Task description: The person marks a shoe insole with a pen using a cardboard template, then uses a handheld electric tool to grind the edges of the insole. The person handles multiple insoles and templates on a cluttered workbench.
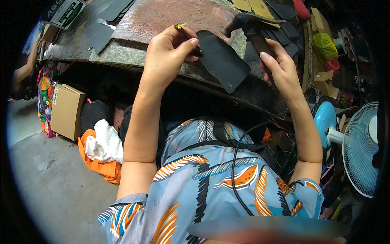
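Note:
My left hand (167, 51) is closed in a pinch round a thin dark tool with a yellow end (180, 26). Its dark tip shows below my fingers, by the left edge of a black flat piece (223, 61) with rounded corners. That piece lies at the near edge of the workbench and hangs partly over it. In my right hand (280, 65) is a hammer (258, 42), gripped by its dark handle. The hammer's head is raised above the bench, to the right of the black piece and apart from the thin tool.
A worn reddish board (158, 16) covers the bench's middle. Black sheets (99, 35) lie left, with more at the far right. A fan (361, 146) stands at my right. A cardboard box (67, 110) and an orange cloth (91, 152) rest on the left floor.

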